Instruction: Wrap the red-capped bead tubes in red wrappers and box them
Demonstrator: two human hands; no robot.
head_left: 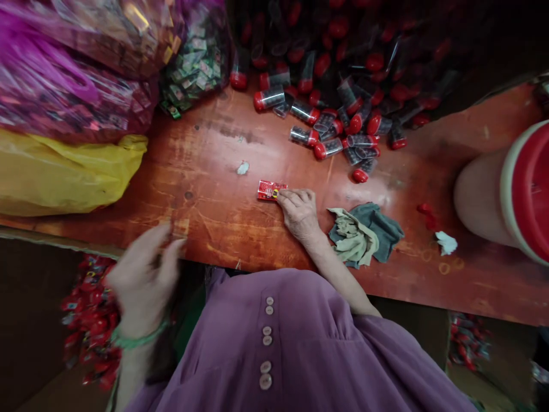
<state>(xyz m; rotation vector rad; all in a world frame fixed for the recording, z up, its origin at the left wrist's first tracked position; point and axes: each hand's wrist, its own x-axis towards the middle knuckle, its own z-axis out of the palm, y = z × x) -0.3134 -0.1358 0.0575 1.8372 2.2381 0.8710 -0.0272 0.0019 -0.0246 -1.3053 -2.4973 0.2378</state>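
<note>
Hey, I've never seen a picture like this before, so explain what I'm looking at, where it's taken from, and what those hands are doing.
There's no machine here: these are a person's own two bare hands. The single picture comes from a camera worn on their head, looking forward and down, which is why you see the purple shirt below.

The right hand has its fingertips on a small red printed piece lying on the table. The left hand is near the table's edge and blurred, so I can't tell whether it holds anything.

Beyond the right hand lie many clear tubes with red ends. Crumpled cloths lie beside the right forearm. At far left is a yellow bag.
</note>
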